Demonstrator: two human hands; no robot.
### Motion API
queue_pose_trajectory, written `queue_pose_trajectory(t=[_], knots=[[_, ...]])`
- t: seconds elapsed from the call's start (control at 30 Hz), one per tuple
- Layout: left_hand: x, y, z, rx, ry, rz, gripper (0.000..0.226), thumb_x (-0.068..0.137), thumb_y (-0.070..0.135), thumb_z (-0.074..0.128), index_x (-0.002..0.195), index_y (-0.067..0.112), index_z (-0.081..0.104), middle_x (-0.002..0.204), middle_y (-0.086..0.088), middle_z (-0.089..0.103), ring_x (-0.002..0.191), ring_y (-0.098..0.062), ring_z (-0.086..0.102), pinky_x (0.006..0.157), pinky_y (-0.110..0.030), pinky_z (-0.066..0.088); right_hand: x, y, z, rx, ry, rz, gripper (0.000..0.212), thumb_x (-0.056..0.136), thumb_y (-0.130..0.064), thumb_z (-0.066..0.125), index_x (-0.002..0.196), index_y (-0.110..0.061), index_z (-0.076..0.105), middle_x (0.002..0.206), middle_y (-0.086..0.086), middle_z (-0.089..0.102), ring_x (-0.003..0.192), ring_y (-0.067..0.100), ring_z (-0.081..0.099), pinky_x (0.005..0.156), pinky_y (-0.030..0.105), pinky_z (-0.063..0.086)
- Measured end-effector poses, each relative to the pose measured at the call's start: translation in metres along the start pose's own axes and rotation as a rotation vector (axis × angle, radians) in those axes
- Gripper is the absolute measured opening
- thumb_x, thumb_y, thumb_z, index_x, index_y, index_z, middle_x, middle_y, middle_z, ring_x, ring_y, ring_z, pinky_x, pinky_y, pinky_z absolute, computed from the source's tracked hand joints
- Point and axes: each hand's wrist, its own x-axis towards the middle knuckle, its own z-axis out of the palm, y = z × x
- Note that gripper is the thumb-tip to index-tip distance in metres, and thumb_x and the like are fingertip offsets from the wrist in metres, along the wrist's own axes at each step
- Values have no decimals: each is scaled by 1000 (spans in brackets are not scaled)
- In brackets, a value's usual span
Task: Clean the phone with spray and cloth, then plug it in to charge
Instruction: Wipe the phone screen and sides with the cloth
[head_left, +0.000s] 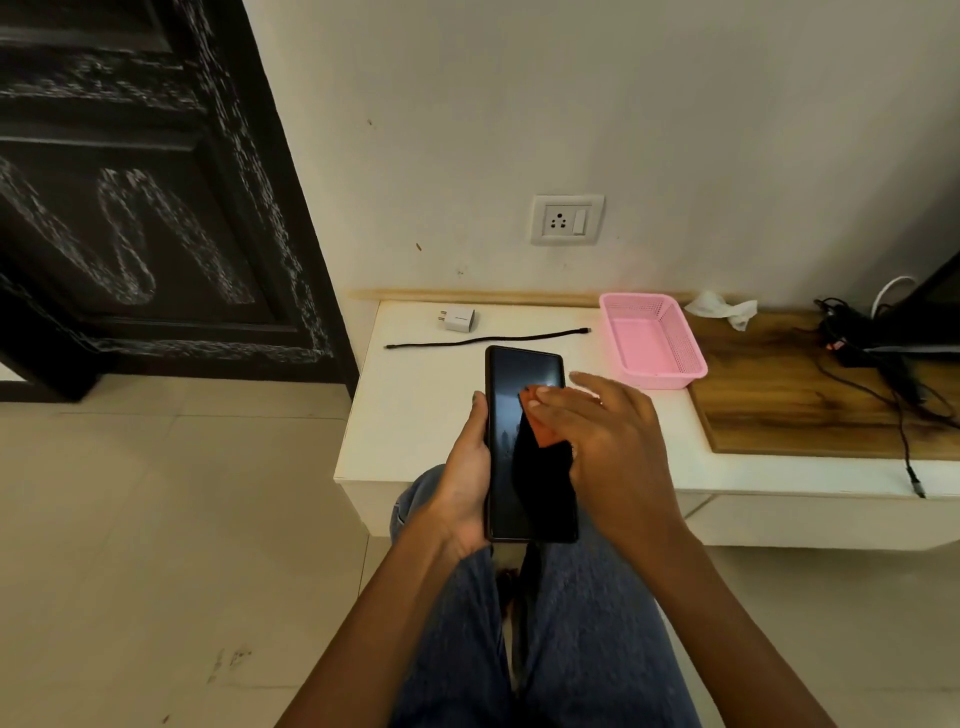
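So the phone (524, 441) is up over the bench's (415, 415) front edge, left hand (465, 478) on its left side, right hand (608, 441) pressing a cloth (543, 467) on the screen. Behind it lies a cable (483, 340), charger (458, 318) further back. Basket (649, 338) sits right, wall socket (566, 219) above.

Glossy glass phone (524, 410), soft orange cloth (543, 434); pink plastic mesh basket (652, 338) — wood-grain board (779, 395)

Home room, tiled floor (156, 519), dark carved door (130, 208) far left, wall socket (566, 219) above low white shelf (415, 415), pink basket (649, 338)
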Motion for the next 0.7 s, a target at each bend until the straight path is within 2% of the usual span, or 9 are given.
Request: queue_pose_trajectory(t=[0.07, 0.1, 0.13, 0.27, 0.33, 0.4, 0.53, 0.6, 0.7], knots=[[1, 0, 2, -9, -5, -1, 70, 83, 73, 34, 99, 20, 77, 107, -13, 73, 98, -24, 70, 78, -34, 59, 3, -5, 2, -18, 29, 4, 35, 71, 4, 58, 101, -7, 72, 105, 8, 72, 106, 32, 62, 88, 47, 48], [2, 2, 1, -21, -6, 2, 69, 84, 72, 34, 99, 19, 77, 105, -13, 73, 96, -24, 71, 75, -34, 59, 1, -8, 3, -20, 27, -13, 36, 74, -1, 51, 103, -7, 71, 107, 8, 71, 108, 31, 61, 90, 46, 48], [2, 4, 0, -33, -2, 9, 69, 84, 71, 34, 101, 18, 76, 104, -13, 73, 95, -25, 71, 74, -34, 59, -2, -10, 4, -17, 14, -40, 38, 73, -2, 51, 106, -7, 70, 110, 7, 70, 109, 30, 61, 91, 45, 48], [-1, 8, -7, -19, 34, 62, 68, 87, 69, 33, 108, 19, 73, 110, -14, 71, 97, -27, 70, 79, -37, 58, -10, 1, 2, -19, -40, -83, 55, 53, 8, 82, 105, -8, 71, 109, 7, 70, 107, 32, 62, 89, 52, 47], [-1, 8, -6, -6, 42, 76, 67, 88, 69, 29, 102, 22, 75, 106, -13, 73, 93, -26, 71, 72, -37, 60, -5, 5, 2, 21, -34, -31, 55, 50, 11, 83, 102, -3, 70, 106, 13, 70, 106, 39, 61, 85, 60, 46], [-1, 8, -4, 14, 46, 80, 67, 88, 70, 29, 101, 24, 76, 104, -12, 74, 93, -26, 71, 71, -37, 59, 1, 1, 4, 31, -24, 2, 52, 52, 12, 82, 102, 0, 69, 106, 16, 70, 107, 40, 60, 86, 60, 45], [-5, 13, -5, 42, 87, 90, 69, 85, 72, 35, 120, 20, 64, 113, -16, 70, 102, -30, 68, 89, -42, 54, -6, -5, 6, -6, 15, -83, 50, 55, 0, 86, 103, -6, 71, 108, 9, 70, 107, 32, 62, 89, 53, 44], [-7, 12, -4, 44, 76, 86, 69, 86, 71, 32, 122, 20, 62, 109, -15, 72, 97, -29, 70, 82, -42, 58, -8, -1, 2, -14, 32, -107, 52, 51, 2, 88, 100, -7, 72, 104, 8, 72, 103, 34, 64, 87, 55, 43], [-8, 6, -2, 33, 45, 63, 68, 87, 70, 30, 124, 21, 59, 104, -14, 73, 91, -28, 72, 69, -39, 60, -1, 3, 0, -44, 49, -40, 52, 47, 5, 87, 96, -6, 72, 100, 11, 73, 102, 37, 63, 84, 57, 43]])
